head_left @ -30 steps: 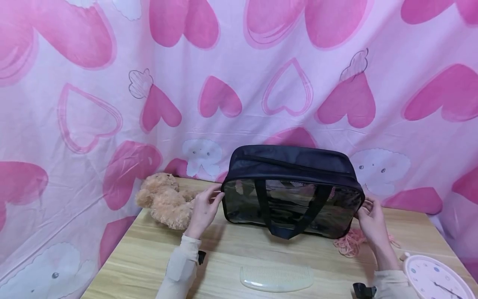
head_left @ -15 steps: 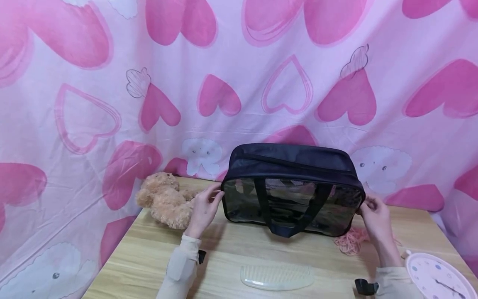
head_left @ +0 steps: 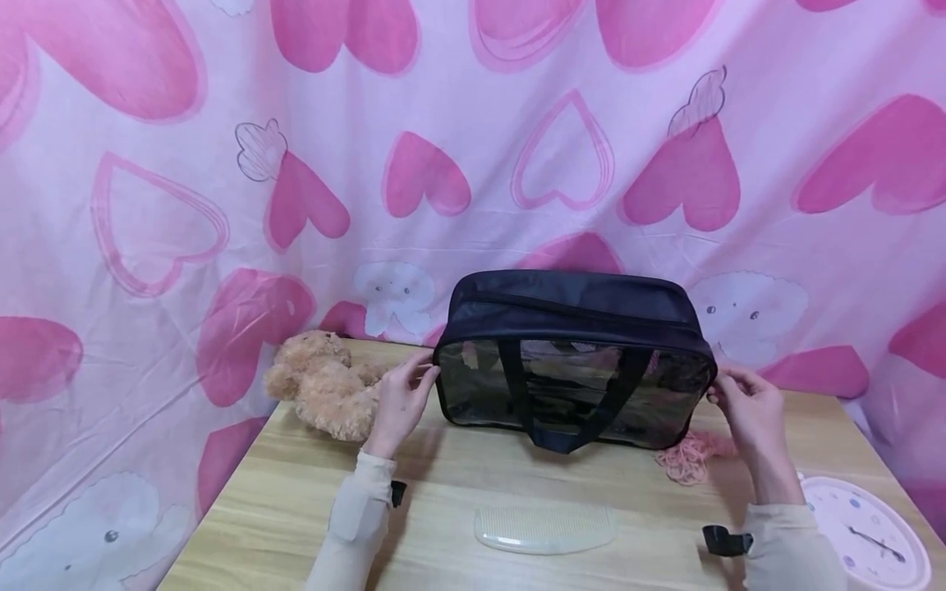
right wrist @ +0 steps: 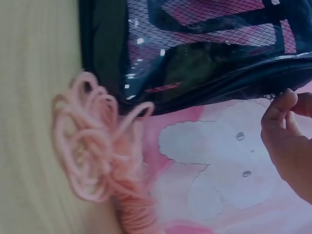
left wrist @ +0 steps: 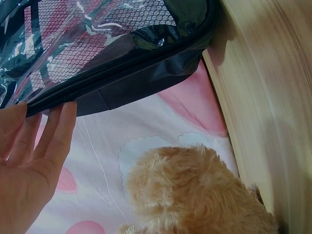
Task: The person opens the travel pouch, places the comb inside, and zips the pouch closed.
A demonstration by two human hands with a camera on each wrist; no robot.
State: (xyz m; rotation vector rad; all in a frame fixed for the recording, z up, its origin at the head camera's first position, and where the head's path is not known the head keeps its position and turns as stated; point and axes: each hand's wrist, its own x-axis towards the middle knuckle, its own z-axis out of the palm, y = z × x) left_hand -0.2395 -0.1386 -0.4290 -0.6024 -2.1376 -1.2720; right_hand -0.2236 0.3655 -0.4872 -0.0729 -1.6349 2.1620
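A black zippered bag with a clear front panel stands upright on the table, its strap handle hanging down in front. My left hand holds the bag's left edge, thumb on the front side and fingers behind. At the other end my right hand has thumb and fingertip together against the bag's side. In the right wrist view they pinch a small metal zipper pull there. Mesh and black straps show through the clear panel. A fluffy tan teddy bear lies beside my left hand.
Pink cord lies bundled at the bag's lower right corner. A pale translucent comb is in front of the bag. To the right is a round pink clock. A heart-patterned cloth hangs behind the table.
The head view has tilted slightly, so the scene sits higher. My right hand has shifted a little up and outward at the bag's side. The left hand keeps its hold.
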